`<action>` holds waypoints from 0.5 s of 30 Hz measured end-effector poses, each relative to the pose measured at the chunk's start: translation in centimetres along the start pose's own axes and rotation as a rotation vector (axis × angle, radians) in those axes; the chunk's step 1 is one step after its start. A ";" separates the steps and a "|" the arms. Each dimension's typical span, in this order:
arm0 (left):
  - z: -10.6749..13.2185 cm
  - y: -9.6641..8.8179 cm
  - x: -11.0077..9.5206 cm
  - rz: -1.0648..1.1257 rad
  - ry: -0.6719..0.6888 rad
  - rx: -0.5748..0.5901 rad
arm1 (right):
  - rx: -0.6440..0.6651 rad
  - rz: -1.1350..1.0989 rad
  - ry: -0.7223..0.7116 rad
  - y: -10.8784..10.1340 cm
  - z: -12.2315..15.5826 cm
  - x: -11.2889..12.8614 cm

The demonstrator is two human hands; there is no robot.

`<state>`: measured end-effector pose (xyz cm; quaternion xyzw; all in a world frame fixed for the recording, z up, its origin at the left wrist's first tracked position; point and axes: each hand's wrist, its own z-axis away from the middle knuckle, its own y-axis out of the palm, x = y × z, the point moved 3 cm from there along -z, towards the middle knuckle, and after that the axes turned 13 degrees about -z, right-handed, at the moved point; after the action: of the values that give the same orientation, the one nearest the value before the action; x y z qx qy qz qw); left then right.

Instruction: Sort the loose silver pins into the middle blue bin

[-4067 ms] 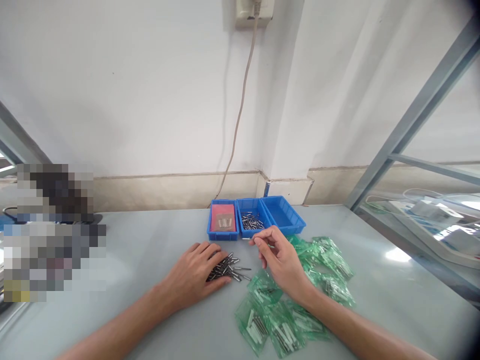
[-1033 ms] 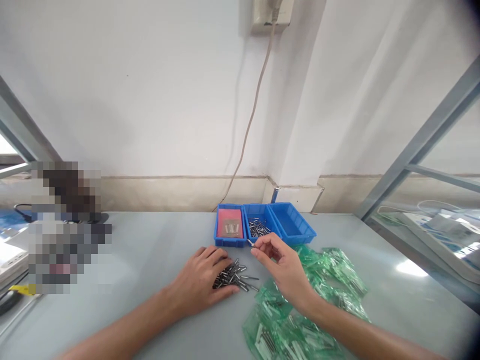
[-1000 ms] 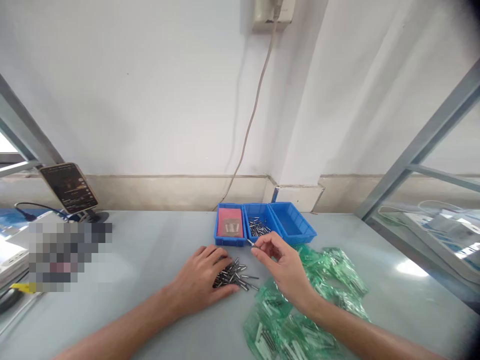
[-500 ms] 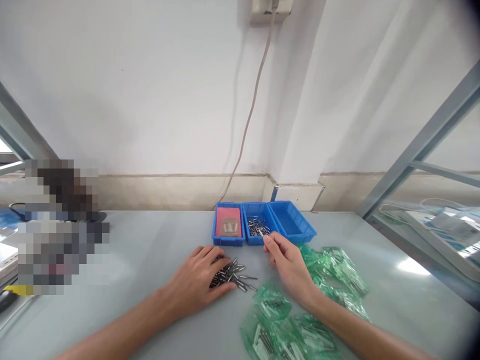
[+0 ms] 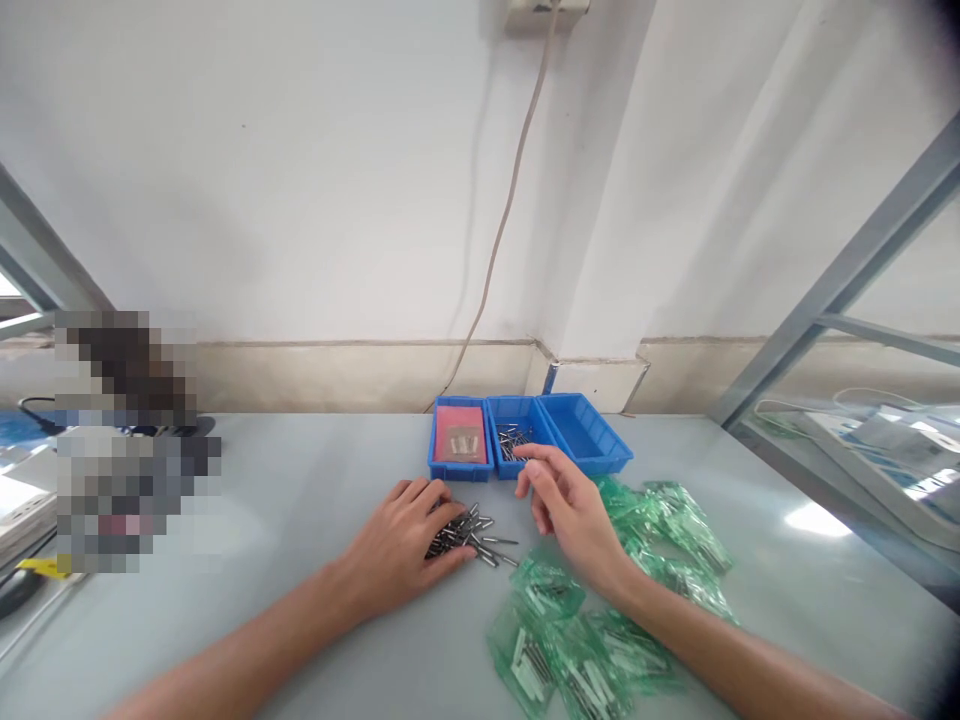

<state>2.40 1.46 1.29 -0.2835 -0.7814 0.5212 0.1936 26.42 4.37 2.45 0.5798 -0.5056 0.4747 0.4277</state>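
A loose pile of small metal pins point(image 5: 469, 532) lies on the grey table, partly covered by my left hand point(image 5: 409, 535). Its fingers rest spread over the pile, thumb along the near side. Just in front of the middle blue bin, my right hand point(image 5: 566, 505) hovers with its index finger stretched out and the other fingers loosely curled. I see nothing between its fingertips. More metal pins point(image 5: 513, 440) lie in the middle blue bin point(image 5: 529, 408), whose front right part is hidden by that hand.
The left blue bin point(image 5: 460, 472) holds a pink sheet point(image 5: 459, 418) with a small clear bag on it. The right blue bin point(image 5: 585, 430) adjoins the middle one. Several green plastic bags point(image 5: 551, 650) of metal parts lie around my right forearm. A blurred-out person is at far left.
The fingertips of my right hand have come out of a pinch, with the index finger now extended. My left hand stays over the pile. The view has tilted slightly.
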 end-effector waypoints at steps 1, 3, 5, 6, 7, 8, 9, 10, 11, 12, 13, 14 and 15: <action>0.0 0.0 0.0 0.001 -0.001 0.000 | 0.042 0.119 -0.060 0.1 0.3 0.2; 0.1 0.0 0.0 0.004 -0.004 0.004 | 0.178 0.412 -0.209 0.4 0.8 0.6; 0.1 -0.1 -0.1 0.006 -0.012 0.017 | 0.302 0.660 -0.314 0.7 1.3 0.7; 0.1 -0.1 -0.1 0.008 -0.019 0.026 | 0.348 0.742 -0.336 0.7 1.4 0.6; 0.0 -0.2 -0.1 0.009 -0.027 0.035 | 0.381 0.797 -0.338 0.8 1.5 0.4; 0.0 -0.2 -0.1 0.012 -0.033 0.042 | 0.413 0.830 -0.336 0.8 1.5 0.3; -0.1 -0.2 -0.1 0.017 -0.035 0.050 | 0.441 0.849 -0.334 0.8 1.5 0.1; -0.1 -0.2 -0.1 0.021 -0.036 0.056 | 0.461 0.859 -0.336 0.9 1.4 0.0; -0.2 -0.2 -0.1 0.024 -0.034 0.063 | 0.473 0.862 -0.339 0.9 1.3 -0.1; -0.2 -0.2 -0.1 0.026 -0.033 0.066 | 0.477 0.861 -0.341 0.9 1.2 -0.2; -0.2 -0.2 -0.1 0.028 -0.032 0.066 | 0.479 0.858 -0.342 0.9 1.1 -0.2; -0.2 -0.2 -0.1 0.029 -0.032 0.064 | 0.479 0.854 -0.339 1.0 1.1 -0.3; -0.2 -0.2 -0.1 0.030 -0.033 0.060 | 0.480 0.848 -0.334 1.0 1.0 -0.3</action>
<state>2.55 1.43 1.54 -0.2808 -0.7640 0.5518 0.1814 25.54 3.32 2.03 0.4735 -0.6346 0.6098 -0.0342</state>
